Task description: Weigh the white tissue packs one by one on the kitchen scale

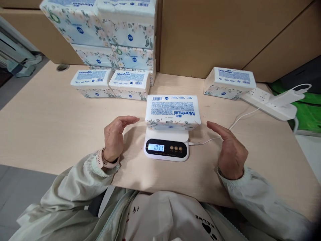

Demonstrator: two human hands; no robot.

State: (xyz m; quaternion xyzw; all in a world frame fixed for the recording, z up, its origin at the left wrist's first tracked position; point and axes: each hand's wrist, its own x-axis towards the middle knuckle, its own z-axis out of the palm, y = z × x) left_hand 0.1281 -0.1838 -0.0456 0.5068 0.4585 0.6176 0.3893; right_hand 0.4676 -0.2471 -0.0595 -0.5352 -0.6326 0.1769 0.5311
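- One tissue pack (173, 110) lies flat on the kitchen scale (167, 136), its printed label upside down to the person. It hides the rear of the weighing surface and appears to project past the right edge.
- The lit display (155, 147) on the front panel faces the person and shows the digits 1031; any decimal point is hard to make out.
- Left hand (115, 137): open, fingers extended together towards the pack, fingertips just beside its left end, apart from it. A pink wristband (104, 160) sits at the cuff.
- Right hand (231, 152): open and unloaded, fingers angled inward, near the pack's right end and apart from it.
- A white cable (204, 142) leaves the scale's right side, passes behind the right fingers, which obscure part of it, and runs towards the power strip (273, 103).
- A single pack (229, 83) rests at the far right, beside the strip; contact between them cannot be determined.
- Two packs (130, 85) lie side by side at the rear left, in front of a tall stack (112, 36) in two columns.
- Brown panels (215, 40) bound the rear of the table (62, 134).
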